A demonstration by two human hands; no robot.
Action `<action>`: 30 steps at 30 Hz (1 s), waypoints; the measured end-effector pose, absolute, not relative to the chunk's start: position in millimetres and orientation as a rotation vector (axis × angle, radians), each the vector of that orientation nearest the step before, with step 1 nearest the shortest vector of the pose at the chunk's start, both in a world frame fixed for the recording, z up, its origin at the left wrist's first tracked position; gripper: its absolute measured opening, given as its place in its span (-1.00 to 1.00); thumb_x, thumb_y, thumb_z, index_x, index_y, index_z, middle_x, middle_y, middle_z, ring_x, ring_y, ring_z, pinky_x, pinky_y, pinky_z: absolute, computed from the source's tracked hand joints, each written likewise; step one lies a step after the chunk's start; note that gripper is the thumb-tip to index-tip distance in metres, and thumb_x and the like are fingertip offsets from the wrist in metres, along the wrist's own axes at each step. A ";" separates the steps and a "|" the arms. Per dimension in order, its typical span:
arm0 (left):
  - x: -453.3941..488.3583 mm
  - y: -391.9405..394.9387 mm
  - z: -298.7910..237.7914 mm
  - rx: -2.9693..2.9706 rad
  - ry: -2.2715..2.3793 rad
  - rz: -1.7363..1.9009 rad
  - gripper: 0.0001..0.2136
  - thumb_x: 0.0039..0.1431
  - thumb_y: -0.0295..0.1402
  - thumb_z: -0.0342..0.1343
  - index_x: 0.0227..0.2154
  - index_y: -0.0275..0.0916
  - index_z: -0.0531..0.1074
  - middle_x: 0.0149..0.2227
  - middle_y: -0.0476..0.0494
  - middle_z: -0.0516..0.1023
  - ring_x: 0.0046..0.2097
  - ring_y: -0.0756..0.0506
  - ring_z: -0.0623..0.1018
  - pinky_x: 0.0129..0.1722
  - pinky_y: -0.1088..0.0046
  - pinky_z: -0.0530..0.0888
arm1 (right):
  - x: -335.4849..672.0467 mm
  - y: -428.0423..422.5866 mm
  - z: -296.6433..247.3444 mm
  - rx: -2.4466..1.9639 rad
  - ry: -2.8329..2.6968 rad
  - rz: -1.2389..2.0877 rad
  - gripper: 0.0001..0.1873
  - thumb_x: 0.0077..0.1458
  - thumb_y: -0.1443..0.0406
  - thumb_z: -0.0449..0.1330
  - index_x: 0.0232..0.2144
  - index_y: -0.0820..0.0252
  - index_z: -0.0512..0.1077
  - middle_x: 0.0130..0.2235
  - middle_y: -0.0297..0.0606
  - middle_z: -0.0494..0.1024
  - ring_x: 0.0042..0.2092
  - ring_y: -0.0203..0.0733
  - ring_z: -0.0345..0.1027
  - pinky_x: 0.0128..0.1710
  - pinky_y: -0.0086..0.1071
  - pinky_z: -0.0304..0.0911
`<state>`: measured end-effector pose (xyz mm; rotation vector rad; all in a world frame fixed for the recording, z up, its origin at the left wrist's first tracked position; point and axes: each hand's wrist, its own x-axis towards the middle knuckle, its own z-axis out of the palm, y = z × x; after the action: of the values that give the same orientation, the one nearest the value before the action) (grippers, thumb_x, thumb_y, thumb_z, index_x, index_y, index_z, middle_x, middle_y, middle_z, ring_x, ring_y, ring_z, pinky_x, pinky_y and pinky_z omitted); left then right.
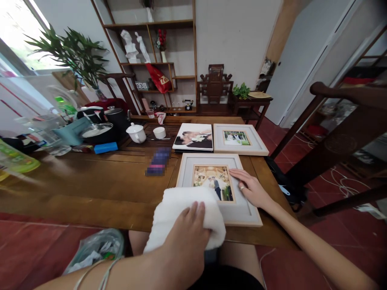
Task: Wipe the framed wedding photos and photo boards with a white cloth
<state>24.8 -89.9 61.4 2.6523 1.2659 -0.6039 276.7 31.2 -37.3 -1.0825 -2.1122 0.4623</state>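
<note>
Picture frame [224, 181], lower-left hidden by towel [177, 203] (left hand [188, 235] clutching it); right hand [251, 187] resting loose atop.

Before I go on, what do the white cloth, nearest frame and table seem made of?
White cloth: probably terry fabric, matte, judging by its fluffy pile.
Nearest frame: possibly wood, matte, from its pale tan rim.
Table: apparently varnished wood, brown with shiny patches.

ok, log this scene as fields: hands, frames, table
left hand: holding white towel over lower-left of near frame
right hand: fingers spread on near frame, right of its photo
near frame: flat on table
behind it: second frame, photo panel
table, left: lidded cup, blue box
</note>
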 end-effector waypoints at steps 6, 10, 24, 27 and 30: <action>21.4 -25.9 21.8 2.813 1.674 -0.369 -0.68 0.10 -0.37 0.10 -0.07 -0.27 0.51 0.32 -0.34 0.02 0.32 -0.41 0.01 0.22 -0.06 0.08 | 276.9 32.3 -38.9 -1.072 -2.105 0.461 -0.37 -0.06 0.53 -0.02 0.06 0.10 0.41 0.10 -0.21 0.46 0.16 -0.04 0.28 0.20 0.06 0.15; 19.9 27.3 17.0 2.852 1.860 -0.219 -0.71 0.16 -0.41 0.04 -0.09 -0.31 0.52 0.33 -0.34 0.00 0.34 -0.38 -0.06 0.23 -0.05 0.04 | 276.5 32.8 -40.0 -1.068 -2.098 0.470 -0.37 -0.07 0.53 -0.02 0.06 0.10 0.41 0.10 -0.20 0.46 0.16 -0.04 0.27 0.20 0.06 0.15; 32.2 -21.4 61.8 2.821 1.366 -0.361 -0.70 0.18 -0.31 -0.01 -0.15 -0.34 0.51 0.09 -0.47 0.39 0.12 -0.30 0.39 0.03 0.11 0.35 | 275.4 31.1 -39.6 -1.101 -2.116 0.444 -0.39 -0.04 0.53 -0.03 0.06 0.14 0.40 0.11 -0.17 0.45 0.17 -0.05 0.26 0.21 0.05 0.13; 37.4 -66.9 89.5 2.729 1.117 -0.487 -0.70 0.23 -0.28 -0.06 -0.17 -0.30 0.51 -0.14 -0.36 0.55 -0.09 -0.26 0.53 -0.12 0.14 0.44 | 275.4 30.2 -38.5 -1.101 -2.116 0.448 -0.40 -0.04 0.52 -0.02 0.06 0.14 0.40 0.11 -0.17 0.44 0.17 -0.05 0.26 0.21 0.05 0.12; 43.9 -94.9 96.3 2.738 0.962 -0.537 -0.68 0.21 -0.22 -0.01 -0.13 -0.30 0.50 0.06 -0.44 0.43 0.07 -0.32 0.44 -0.03 0.11 0.40 | 275.5 30.2 -37.4 -1.104 -2.121 0.446 -0.42 -0.03 0.51 -0.02 0.05 0.18 0.41 0.11 -0.14 0.44 0.17 -0.05 0.26 0.22 0.05 0.12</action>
<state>43.9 -94.9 96.3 2.7379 0.9619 -0.5375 275.5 30.2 -37.4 -1.1040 -2.1214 0.4460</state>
